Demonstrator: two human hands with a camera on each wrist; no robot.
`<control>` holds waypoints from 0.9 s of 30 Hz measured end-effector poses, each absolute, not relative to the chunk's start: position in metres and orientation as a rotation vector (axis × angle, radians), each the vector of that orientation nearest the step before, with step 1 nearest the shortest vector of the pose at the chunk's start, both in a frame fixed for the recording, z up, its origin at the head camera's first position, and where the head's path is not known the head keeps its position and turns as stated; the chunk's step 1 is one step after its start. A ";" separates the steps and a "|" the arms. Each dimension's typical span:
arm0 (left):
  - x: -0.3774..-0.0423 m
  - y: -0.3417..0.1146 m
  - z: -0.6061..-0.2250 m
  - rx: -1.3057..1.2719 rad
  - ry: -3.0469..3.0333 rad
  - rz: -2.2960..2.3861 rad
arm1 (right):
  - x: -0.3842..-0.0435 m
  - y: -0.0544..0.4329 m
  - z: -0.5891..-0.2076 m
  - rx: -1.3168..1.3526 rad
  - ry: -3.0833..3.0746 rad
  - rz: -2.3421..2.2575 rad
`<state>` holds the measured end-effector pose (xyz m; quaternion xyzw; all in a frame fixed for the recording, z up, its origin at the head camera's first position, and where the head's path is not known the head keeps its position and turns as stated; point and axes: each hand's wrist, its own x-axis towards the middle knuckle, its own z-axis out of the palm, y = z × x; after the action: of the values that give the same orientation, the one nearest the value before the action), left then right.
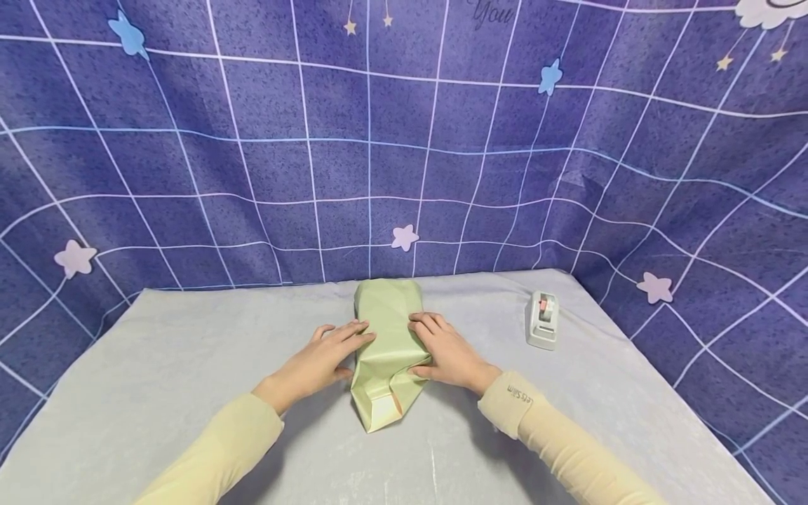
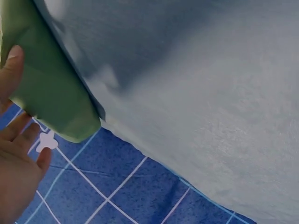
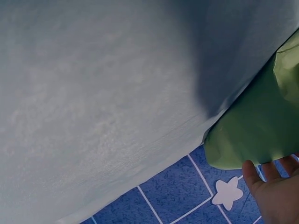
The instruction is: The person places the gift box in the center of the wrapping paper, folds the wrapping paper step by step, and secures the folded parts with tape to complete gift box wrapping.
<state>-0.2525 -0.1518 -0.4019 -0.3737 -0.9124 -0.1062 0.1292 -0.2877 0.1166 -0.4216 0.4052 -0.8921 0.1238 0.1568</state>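
A package wrapped in light green paper (image 1: pixel 390 326) lies on the table in front of me. At its near end the paper is folded to a point, and a pale, orange-edged patch shows there. My left hand (image 1: pixel 322 358) rests against the left side, its fingertips on the upper edge. On the opposite side my right hand (image 1: pixel 451 354) touches the package with fingers spread, the thumb near the folded end. Both wrist views show the green side, with the left hand (image 2: pixel 18 163) and right hand (image 3: pixel 278 191) loosely extended beside it.
A grey tape dispenser (image 1: pixel 543 337) stands on the table to the right of the package. The table (image 1: pixel 208 351) is covered with a pale grey cloth. A purple-blue curtain (image 1: pixel 265 161) with grid lines and stars hangs behind it and along the sides.
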 end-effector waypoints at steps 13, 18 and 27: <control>-0.257 -0.151 -0.405 -1.114 -2.569 -0.319 | -0.285 0.116 -0.422 1.158 -2.581 0.350; -0.252 -0.151 -0.404 -1.046 -2.608 -0.262 | -0.286 0.115 -0.422 1.161 -2.569 0.355; -0.237 -0.141 -0.404 -0.707 -2.649 -0.208 | -0.287 0.115 -0.421 1.155 -2.576 0.354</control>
<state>-0.2372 -0.1410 -0.4035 -0.2523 -0.9450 -0.0742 0.1946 -0.2873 0.1152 -0.4213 0.4013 -0.8955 0.1231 0.1476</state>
